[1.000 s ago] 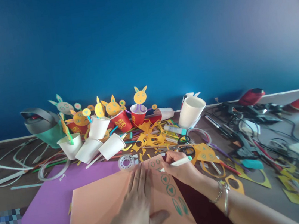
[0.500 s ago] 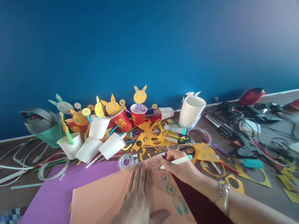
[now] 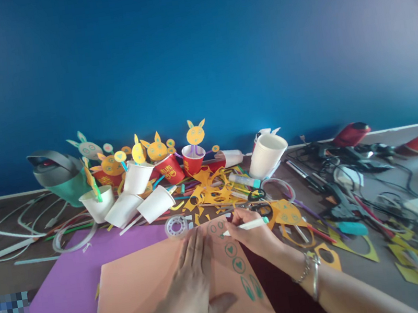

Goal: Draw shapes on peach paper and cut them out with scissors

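Observation:
A salmon-coloured sheet [image 3: 135,290] lies at the front, over a purple sheet [image 3: 46,309]. My left hand [image 3: 193,280] rests flat on the salmon sheet with its thumb spread. A white marker with a green end [image 3: 253,223] is held in my right hand [image 3: 248,229], its tip at a round face outline near the sheet's top edge. Below that outline, the sheet bears two circles with hearts [image 3: 239,265] and two long ear shapes [image 3: 252,287], all in green. A roll of clear tape [image 3: 176,226] lies just past the top edge.
Behind stand paper cups [image 3: 195,161] with yellow rabbit faces, some cups tipped over. Yellow paper scraps [image 3: 215,192] and black-handled scissors [image 3: 258,204] lie beyond my right hand. At right are a glue gun [image 3: 343,204] and tangled cables; a green container [image 3: 63,185] stands back left.

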The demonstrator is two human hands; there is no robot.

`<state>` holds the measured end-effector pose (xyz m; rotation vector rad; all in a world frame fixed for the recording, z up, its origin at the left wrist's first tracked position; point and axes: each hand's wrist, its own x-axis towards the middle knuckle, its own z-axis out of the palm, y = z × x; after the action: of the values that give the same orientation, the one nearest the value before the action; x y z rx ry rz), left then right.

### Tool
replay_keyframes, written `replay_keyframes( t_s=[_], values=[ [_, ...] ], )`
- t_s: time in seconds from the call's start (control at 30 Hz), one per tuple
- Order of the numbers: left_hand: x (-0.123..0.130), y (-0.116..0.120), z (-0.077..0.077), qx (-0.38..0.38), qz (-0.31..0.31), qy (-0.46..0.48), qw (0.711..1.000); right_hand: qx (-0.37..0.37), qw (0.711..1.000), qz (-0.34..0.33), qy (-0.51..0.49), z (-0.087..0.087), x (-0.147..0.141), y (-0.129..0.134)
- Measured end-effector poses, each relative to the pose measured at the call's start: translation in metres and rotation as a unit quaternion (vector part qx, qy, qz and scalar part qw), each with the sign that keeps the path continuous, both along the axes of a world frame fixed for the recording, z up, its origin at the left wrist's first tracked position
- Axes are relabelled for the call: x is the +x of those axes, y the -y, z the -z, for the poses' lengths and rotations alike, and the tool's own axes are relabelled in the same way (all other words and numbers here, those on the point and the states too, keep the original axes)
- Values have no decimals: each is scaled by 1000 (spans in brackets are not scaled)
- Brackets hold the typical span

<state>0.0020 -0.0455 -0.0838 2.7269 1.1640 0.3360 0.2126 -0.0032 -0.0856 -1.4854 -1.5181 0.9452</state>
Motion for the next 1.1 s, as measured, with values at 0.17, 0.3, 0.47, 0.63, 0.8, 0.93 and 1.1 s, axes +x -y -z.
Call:
replay_keyframes(
  t_s=[0.17, 0.3, 0.47, 0.63, 0.8, 0.93, 1.1],
  values=[
    [0, 0, 2, 7, 3, 4, 1000, -19, 1000, 5, -1, -1, -1, 0],
    [0, 0, 2, 15, 1, 2, 1000, -15, 1000, 12, 16, -1, -2, 0],
    [0, 0, 1, 17, 0, 10, 1000, -22, 1000, 13, 5, 0, -3, 0],
    [0, 1, 1, 13, -3, 7, 1000, -22, 1000, -1, -5, -2, -2, 1],
    [0, 1, 1, 16, -2, -5, 1000, -12, 1000, -7, -8, -2, -1, 1],
    [0, 0, 0, 16, 0, -3, 1000, -14, 1000, -11, -17, 1, 0, 1],
    [1, 0, 0, 19, 3, -9, 1000, -10, 1000, -4, 4, 1, -1, 1]
  ],
)
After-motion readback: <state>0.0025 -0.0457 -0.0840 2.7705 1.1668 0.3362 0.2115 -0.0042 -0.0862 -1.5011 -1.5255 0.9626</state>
